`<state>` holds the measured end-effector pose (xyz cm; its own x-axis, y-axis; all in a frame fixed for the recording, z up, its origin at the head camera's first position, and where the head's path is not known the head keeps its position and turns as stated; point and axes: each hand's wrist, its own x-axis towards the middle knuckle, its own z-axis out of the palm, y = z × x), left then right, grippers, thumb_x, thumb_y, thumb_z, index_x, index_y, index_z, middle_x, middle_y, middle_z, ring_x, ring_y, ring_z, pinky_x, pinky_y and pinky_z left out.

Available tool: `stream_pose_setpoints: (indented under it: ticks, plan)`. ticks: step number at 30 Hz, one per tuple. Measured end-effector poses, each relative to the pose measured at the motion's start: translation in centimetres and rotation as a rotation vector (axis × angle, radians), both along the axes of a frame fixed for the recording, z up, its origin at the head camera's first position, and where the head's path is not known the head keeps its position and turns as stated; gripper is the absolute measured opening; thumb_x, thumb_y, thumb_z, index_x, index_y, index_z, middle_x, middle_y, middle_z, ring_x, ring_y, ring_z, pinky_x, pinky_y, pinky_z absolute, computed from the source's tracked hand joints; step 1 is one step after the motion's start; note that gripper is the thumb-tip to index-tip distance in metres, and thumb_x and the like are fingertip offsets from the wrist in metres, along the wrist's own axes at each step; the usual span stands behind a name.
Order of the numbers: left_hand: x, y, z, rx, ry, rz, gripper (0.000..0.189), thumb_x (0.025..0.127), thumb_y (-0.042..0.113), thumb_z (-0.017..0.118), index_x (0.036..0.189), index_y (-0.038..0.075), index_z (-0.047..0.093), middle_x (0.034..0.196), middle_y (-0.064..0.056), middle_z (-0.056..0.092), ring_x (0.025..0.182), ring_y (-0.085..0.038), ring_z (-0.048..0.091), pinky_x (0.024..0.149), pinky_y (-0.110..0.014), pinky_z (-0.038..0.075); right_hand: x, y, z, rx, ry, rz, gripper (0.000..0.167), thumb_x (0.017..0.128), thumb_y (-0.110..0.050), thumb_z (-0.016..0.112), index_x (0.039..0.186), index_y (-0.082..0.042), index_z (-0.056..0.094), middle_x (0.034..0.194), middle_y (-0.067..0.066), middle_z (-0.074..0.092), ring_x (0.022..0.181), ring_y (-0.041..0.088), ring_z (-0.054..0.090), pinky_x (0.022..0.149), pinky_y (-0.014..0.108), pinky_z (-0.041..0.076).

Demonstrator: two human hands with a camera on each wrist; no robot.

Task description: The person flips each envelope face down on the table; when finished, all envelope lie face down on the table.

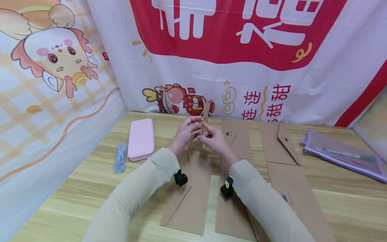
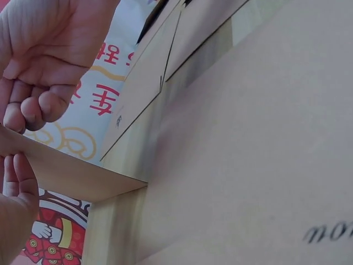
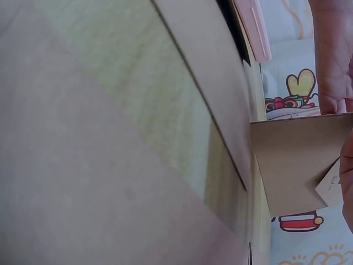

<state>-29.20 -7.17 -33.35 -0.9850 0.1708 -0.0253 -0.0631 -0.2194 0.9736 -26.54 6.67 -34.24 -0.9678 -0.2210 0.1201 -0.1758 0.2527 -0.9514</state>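
Both hands are together over the far middle of the table, at a brown paper envelope [image 1: 206, 112] that stands upright, nearly edge-on in the head view. My left hand [image 1: 183, 135] holds it from the left, and its fingers lie against that face in the left wrist view. From the right, my right hand [image 1: 216, 139] pinches it. The envelope's lower edge [image 2: 118, 190] meets the table in the left wrist view. A pointed, printed flap [image 3: 331, 187] shows on its other face in the right wrist view. The hands partly cover the envelope.
Several brown envelopes lie flat, including one below the left hand [image 1: 196, 198] and one at the far right [image 1: 276, 144]. A pink case [image 1: 141, 138] and small clear box [image 1: 120, 158] are at left, a purple-edged pouch [image 1: 344, 154] at right. Printed cloth [image 1: 187, 77] hangs behind.
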Motion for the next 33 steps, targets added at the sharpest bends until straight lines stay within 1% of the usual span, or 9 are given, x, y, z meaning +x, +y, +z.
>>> stream_pose_setpoints:
  ticks: [4,8,15,19,22,26,28,31,33]
  plan:
    - [0.1,0.1,-0.4,0.001,0.018,-0.016,0.031,0.097,0.008,0.04,0.126,0.007,0.051,0.128,-0.004,0.051,0.106,-0.018,0.049,0.098,-0.04,0.041,0.2,0.1,-0.3,0.0,0.034,-0.013,0.062,0.083,-0.008,0.06,0.141,-0.012,0.039,0.075,0.002,0.056,0.064,0.013,0.046,0.051,0.019,0.037]
    - [0.0,0.3,-0.8,-0.002,0.04,-0.023,0.032,0.096,0.007,0.04,0.127,0.005,0.049,0.13,-0.006,0.05,0.109,-0.021,0.05,0.097,-0.039,0.042,0.3,0.2,-0.6,-0.013,0.089,-0.037,0.06,0.08,-0.003,0.057,0.138,-0.008,0.043,0.07,0.001,0.053,0.06,0.01,0.043,0.049,0.018,0.034]
    - [0.0,1.1,-1.0,-0.039,0.083,-0.074,0.035,0.095,0.002,0.041,0.13,0.002,0.046,0.132,-0.012,0.049,0.113,-0.023,0.05,0.099,-0.037,0.041,0.3,0.7,-1.0,0.023,0.217,-0.164,0.054,0.076,0.002,0.053,0.13,-0.002,0.051,0.061,-0.001,0.046,0.051,0.007,0.037,0.044,0.017,0.029]
    - [0.0,1.5,-1.0,-0.08,0.107,-0.143,0.037,0.096,0.002,0.038,0.133,0.005,0.044,0.138,-0.01,0.044,0.123,-0.022,0.044,0.105,-0.039,0.035,0.4,1.2,-0.8,0.105,0.206,-0.223,0.055,0.077,0.001,0.051,0.132,-0.004,0.05,0.06,0.001,0.043,0.051,0.01,0.036,0.043,0.019,0.029]
    - [0.0,1.7,-1.0,-0.096,0.123,-0.179,0.039,0.096,0.002,0.038,0.134,0.007,0.042,0.141,-0.008,0.042,0.129,-0.022,0.039,0.107,-0.039,0.033,0.6,1.6,-0.6,0.098,0.167,-0.28,0.055,0.077,0.001,0.051,0.132,-0.007,0.051,0.061,0.002,0.047,0.051,0.009,0.04,0.044,0.018,0.035]
    - [0.1,2.0,-1.0,-0.111,0.137,-0.196,0.04,0.095,0.001,0.039,0.135,0.007,0.041,0.142,-0.007,0.041,0.131,-0.022,0.037,0.108,-0.037,0.033,0.6,2.1,-0.7,-0.016,0.11,-0.351,0.055,0.077,0.002,0.051,0.131,-0.009,0.052,0.063,0.004,0.055,0.05,0.008,0.047,0.046,0.018,0.042]
    - [0.2,2.0,-0.9,-0.104,0.148,-0.188,0.04,0.095,-0.001,0.04,0.135,0.005,0.041,0.142,-0.009,0.041,0.131,-0.023,0.038,0.107,-0.036,0.034,0.3,2.3,-1.3,-0.134,0.082,-0.357,0.056,0.077,0.002,0.052,0.131,-0.01,0.052,0.064,0.003,0.056,0.051,0.007,0.049,0.047,0.019,0.044]
    - [0.6,1.9,-0.7,-0.085,0.177,-0.124,0.039,0.092,-0.005,0.042,0.13,0.001,0.045,0.136,-0.014,0.046,0.125,-0.026,0.044,0.104,-0.035,0.038,-0.9,2.7,-2.9,-0.324,0.025,-0.36,0.058,0.077,0.001,0.053,0.132,-0.016,0.052,0.065,0.0,0.053,0.053,0.007,0.05,0.049,0.02,0.045]
    - [0.9,1.7,-0.6,-0.067,0.197,-0.03,0.035,0.089,-0.008,0.044,0.124,-0.002,0.05,0.128,-0.019,0.052,0.118,-0.028,0.05,0.099,-0.035,0.043,-1.8,3.0,-4.1,-0.451,-0.016,-0.347,0.061,0.076,0.002,0.053,0.132,-0.024,0.052,0.068,-0.001,0.052,0.056,0.007,0.049,0.049,0.019,0.044]
